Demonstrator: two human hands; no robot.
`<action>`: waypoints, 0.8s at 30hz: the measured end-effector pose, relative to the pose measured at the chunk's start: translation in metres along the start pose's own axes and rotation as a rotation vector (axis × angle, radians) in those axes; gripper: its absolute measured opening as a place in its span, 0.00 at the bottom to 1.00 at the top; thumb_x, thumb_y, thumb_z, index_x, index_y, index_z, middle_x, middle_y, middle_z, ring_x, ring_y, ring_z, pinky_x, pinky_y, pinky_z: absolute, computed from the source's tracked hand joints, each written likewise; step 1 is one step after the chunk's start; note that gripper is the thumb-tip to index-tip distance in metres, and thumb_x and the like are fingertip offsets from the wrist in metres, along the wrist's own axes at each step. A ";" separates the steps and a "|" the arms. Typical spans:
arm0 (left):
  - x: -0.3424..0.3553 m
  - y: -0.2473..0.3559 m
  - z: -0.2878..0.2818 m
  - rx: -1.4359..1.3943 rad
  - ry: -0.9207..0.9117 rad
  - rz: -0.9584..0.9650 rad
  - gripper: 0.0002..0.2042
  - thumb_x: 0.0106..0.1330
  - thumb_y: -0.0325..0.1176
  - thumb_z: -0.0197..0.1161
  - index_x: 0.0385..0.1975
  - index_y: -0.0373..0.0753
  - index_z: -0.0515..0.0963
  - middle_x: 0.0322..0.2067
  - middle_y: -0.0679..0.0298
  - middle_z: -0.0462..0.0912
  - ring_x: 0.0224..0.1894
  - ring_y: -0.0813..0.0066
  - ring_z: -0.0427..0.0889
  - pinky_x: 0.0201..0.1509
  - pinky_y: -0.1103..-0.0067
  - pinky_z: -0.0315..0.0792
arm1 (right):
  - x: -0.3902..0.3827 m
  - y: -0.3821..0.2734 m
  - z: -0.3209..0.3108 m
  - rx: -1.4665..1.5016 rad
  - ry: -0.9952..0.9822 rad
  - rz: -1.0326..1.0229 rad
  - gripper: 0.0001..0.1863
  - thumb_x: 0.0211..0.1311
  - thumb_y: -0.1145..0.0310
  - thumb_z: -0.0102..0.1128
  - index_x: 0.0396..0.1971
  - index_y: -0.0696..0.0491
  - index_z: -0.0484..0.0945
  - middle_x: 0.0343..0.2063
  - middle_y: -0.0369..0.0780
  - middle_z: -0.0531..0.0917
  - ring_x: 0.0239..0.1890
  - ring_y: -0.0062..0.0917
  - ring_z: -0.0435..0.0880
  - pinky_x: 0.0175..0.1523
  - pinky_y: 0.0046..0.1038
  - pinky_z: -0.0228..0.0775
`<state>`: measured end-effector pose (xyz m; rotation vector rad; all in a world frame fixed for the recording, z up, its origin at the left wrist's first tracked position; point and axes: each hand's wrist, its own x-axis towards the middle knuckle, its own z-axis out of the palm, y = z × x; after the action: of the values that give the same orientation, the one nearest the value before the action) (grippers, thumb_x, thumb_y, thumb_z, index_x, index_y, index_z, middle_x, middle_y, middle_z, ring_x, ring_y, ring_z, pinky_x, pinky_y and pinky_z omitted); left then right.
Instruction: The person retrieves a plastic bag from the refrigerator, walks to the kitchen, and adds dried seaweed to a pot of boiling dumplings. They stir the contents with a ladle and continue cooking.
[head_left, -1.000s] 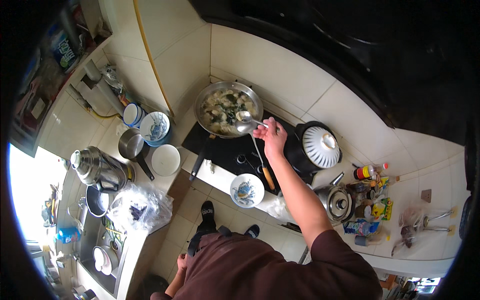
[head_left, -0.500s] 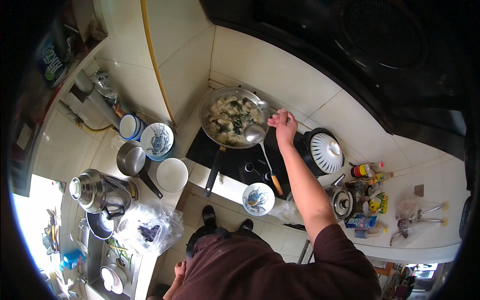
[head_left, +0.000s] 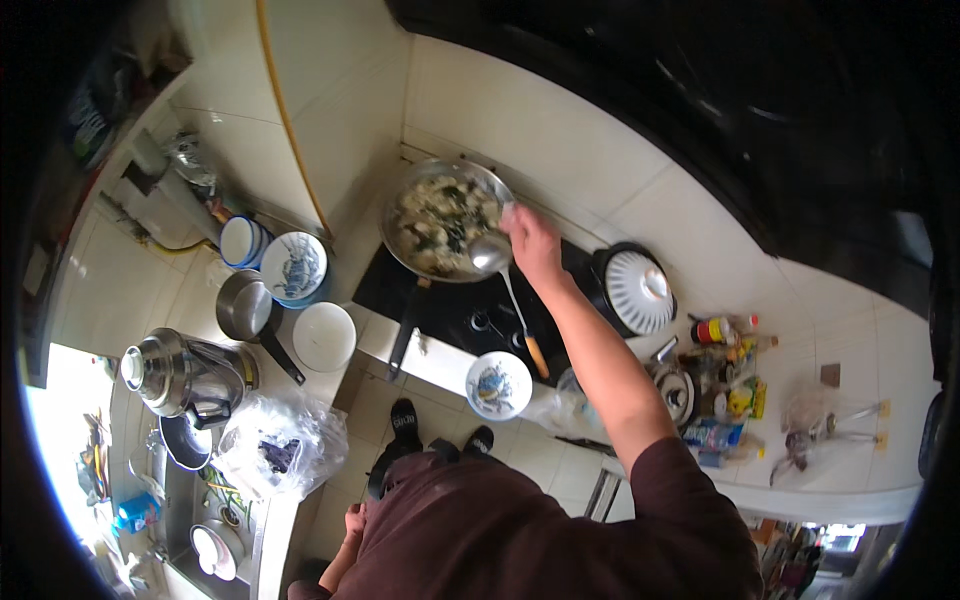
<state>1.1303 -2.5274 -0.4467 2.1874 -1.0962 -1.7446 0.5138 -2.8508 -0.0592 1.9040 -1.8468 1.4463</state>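
Observation:
A metal frying pan (head_left: pixel 388 228) full of pale food pieces and dark green leaves in broth sits on the black cooktop (head_left: pixel 463 325). My right hand (head_left: pixel 533 243) is over the pan's right edge, fingers drawn together and slightly blurred. What they hold, if anything, I cannot make out. Just below it, a ladle (head_left: pixel 490 253) rests untouched with its bowl at the pan's rim and its wooden handle toward me. My left hand (head_left: pixel 355 519) hangs low beside my dark shirt, fingers curled; whatever may be in them is hidden.
A patterned bowl (head_left: pixel 499 386) stands at the counter's front edge. Right of the cooktop is a black pot with a striped lid (head_left: pixel 640 290). Bowls (head_left: pixel 324 337), a saucepan (head_left: pixel 243 305), a steel thermos jug (head_left: pixel 180 372) and a plastic bag (head_left: pixel 285 440) crowd the left counter.
My right hand has come closer to the pan, and its fingers, loosely spread before, are now drawn together. The whole view has shifted slightly. The ladle still leans on the pan.

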 end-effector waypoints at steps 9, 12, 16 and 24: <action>0.002 0.095 0.010 0.239 -0.292 0.146 0.18 0.68 0.49 0.60 0.35 0.37 0.77 0.25 0.66 0.78 0.23 0.79 0.75 0.26 0.79 0.70 | -0.121 -0.029 -0.149 0.790 0.574 0.874 0.20 0.71 0.59 0.56 0.44 0.64 0.74 0.32 0.47 0.83 0.28 0.37 0.86 0.34 0.36 0.82; -0.003 0.131 0.026 0.185 -0.307 0.320 0.21 0.68 0.51 0.59 0.37 0.36 0.78 0.26 0.65 0.79 0.20 0.78 0.74 0.23 0.79 0.70 | -0.243 -0.046 -0.212 0.892 0.746 0.954 0.18 0.72 0.59 0.54 0.46 0.62 0.73 0.35 0.46 0.81 0.31 0.38 0.86 0.34 0.37 0.82; -0.030 0.196 0.058 0.153 -0.321 0.250 0.22 0.68 0.50 0.60 0.41 0.32 0.78 0.31 0.62 0.82 0.26 0.78 0.77 0.26 0.79 0.72 | -0.399 -0.049 -0.253 0.514 0.870 1.353 0.19 0.72 0.56 0.52 0.40 0.60 0.75 0.27 0.44 0.81 0.22 0.29 0.83 0.29 0.29 0.80; -0.034 0.209 0.083 0.465 -0.267 0.452 0.21 0.68 0.49 0.59 0.33 0.31 0.79 0.24 0.61 0.80 0.28 0.74 0.80 0.31 0.75 0.74 | -0.472 0.031 -0.218 0.917 0.659 1.532 0.20 0.70 0.53 0.55 0.44 0.57 0.74 0.29 0.42 0.82 0.28 0.29 0.84 0.32 0.27 0.78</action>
<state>0.9606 -2.6313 -0.3374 1.7235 -2.0487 -1.7224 0.4682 -2.3793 -0.2764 -0.6037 -2.3205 3.0290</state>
